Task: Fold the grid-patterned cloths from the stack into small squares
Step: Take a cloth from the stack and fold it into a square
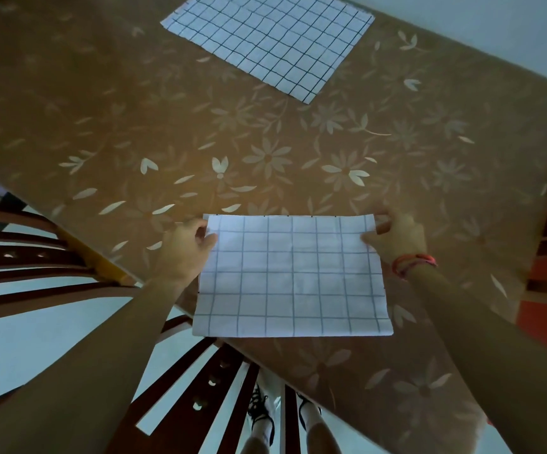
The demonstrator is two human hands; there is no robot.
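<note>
**A:** Head view. Hands?

**B:** Left hand (187,249) pinches the upper left corner of the grid cloth (293,280). Right hand (396,239) pinches the upper right corner. The cloth sits lower centre, over the near edge of the worktop (101,126).

**A:** Progress?

**B:** Mid-fold at best, I'd say. It's a wide rectangle, not a small square. Can't tell if it's already doubled. The stack (272,40) lies flat at top centre, count unclear. No finished squares in frame, so more folds and the stack are left.

Dim, flat light with a cool cast, no glare and only faint soft shadows; the white grid cloth (293,276) reads brightest. Wide-angle distortion bends the surface (396,191) edges and chair slats (19,250) — the far corners look soft.
</note>
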